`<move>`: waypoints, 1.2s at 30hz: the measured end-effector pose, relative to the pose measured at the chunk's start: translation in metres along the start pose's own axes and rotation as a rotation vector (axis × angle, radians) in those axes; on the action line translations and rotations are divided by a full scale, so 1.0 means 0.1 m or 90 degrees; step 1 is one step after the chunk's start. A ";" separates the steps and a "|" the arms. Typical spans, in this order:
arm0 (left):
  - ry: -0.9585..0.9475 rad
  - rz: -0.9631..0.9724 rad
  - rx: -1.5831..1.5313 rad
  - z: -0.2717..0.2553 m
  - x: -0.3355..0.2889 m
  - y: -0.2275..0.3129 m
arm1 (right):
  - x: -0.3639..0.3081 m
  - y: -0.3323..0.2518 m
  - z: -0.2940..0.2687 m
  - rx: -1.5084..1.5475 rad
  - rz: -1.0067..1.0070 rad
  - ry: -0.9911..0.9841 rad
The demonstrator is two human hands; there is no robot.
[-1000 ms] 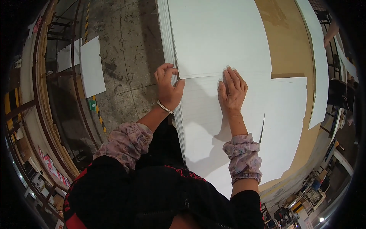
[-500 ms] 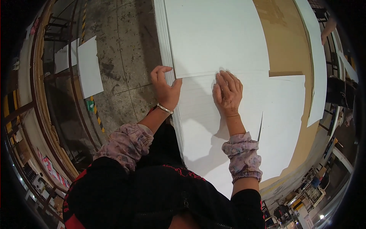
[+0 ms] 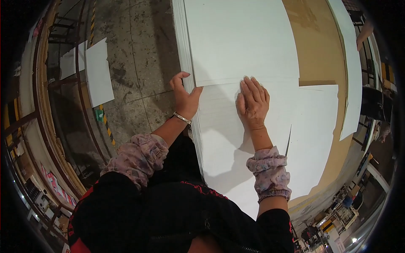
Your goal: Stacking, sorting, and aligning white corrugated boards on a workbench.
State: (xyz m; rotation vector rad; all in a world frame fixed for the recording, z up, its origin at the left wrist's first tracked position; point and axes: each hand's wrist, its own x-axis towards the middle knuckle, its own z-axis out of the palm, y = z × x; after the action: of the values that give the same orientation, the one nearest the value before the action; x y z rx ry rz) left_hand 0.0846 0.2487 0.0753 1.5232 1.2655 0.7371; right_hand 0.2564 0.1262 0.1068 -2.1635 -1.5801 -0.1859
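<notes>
My left hand is at the left edge of a stack of large white sheets. Its thumb rests on top by a sheet corner, and the curved fingers stay apart along the stack's side. My right hand lies flat, palm down, fingertips at the seam where the far white sheet meets the near white sheet. Nothing shows in its grasp, though the palm's underside is hidden. A narrow dark slit or sliver shows on the near sheet beside my right forearm.
Brown board shows beyond the sheets on the right, with another white sheet along its far side. Left of the stack, white boards lean by a dark metal frame on the concrete floor. A person's arm shows at the upper right.
The left hand has shifted slightly right, its fingertips closer to the stack's edge. My right fingers have straightened and lie flatter at the seam. The sheets look nearly unmoved.
</notes>
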 end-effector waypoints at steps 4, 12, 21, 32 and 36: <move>0.001 0.056 0.043 0.01 -0.03 0.02 | -0.03 -0.03 -0.01 -0.004 -0.024 0.002; 0.051 0.131 0.013 -0.02 -0.04 -0.11 | 0.25 -0.74 -0.11 0.484 0.408 -0.165; 0.025 0.123 0.001 0.01 -0.01 -0.19 | 0.27 -0.79 0.05 1.017 0.813 -0.041; 0.030 0.138 0.010 0.03 -0.03 -0.23 | 0.39 -0.62 0.05 0.861 0.797 0.088; 0.033 0.164 0.058 0.04 -0.04 -0.21 | 0.40 -0.62 0.11 0.849 0.795 0.120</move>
State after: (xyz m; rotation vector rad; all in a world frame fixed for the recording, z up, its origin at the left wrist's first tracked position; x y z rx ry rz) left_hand 0.0794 0.2436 0.0549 1.7721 1.1666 0.8994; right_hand 0.2102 0.1806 0.1287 -1.4640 0.1250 0.7821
